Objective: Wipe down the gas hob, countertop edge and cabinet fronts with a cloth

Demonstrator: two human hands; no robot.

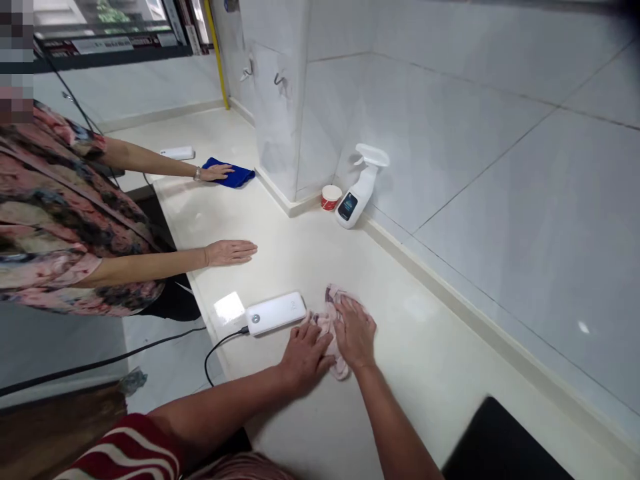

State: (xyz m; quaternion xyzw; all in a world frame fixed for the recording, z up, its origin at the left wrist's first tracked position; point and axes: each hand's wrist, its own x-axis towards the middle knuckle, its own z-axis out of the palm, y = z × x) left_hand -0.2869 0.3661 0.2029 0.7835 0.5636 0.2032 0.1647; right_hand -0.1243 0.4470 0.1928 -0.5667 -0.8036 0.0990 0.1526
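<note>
A pinkish cleaning cloth (326,323) lies bunched on the pale countertop (400,373). My right hand (357,333) presses down on its right part, fingers bent over the fabric. On the cloth's lower left edge rests my left hand (305,357), palm down with the fingers apart. Just beyond the left fingertips is a white power bank (276,313), with a black cable (220,343) plugged into its near end.
Against the tiled wall lean a white spray bottle (356,193) and a small red-and-white tub (331,198). Across the counter, a co-worker's hand (216,173) presses a blue cloth (240,177); their other hand (231,253) lies flat. A black object (505,447) sits lower right.
</note>
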